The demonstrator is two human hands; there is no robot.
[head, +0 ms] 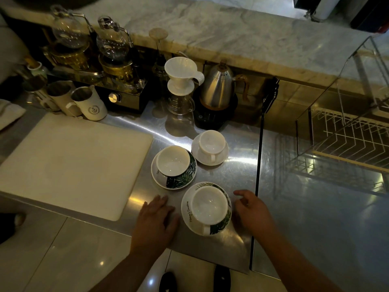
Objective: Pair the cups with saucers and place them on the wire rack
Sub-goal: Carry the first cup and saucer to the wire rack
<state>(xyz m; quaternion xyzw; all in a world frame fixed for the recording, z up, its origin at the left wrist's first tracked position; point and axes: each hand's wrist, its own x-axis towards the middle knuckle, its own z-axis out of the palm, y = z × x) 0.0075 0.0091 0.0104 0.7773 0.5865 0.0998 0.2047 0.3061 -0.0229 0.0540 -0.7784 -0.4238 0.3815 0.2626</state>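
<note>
The cup [209,204] is set on its saucer [186,209] at lower centre, on the table [231,180]. No grip is taken: the left hand [156,220] lies flat beside it, the right hand [252,211] loosely curled. The saucer should be lifted level (the cup rides loose) toward the rack [345,140] at right.

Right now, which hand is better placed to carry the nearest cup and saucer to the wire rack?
Likely the right hand: beside the nearest saucer, toward the wire rack; the left hand lies flat opposite.
</note>
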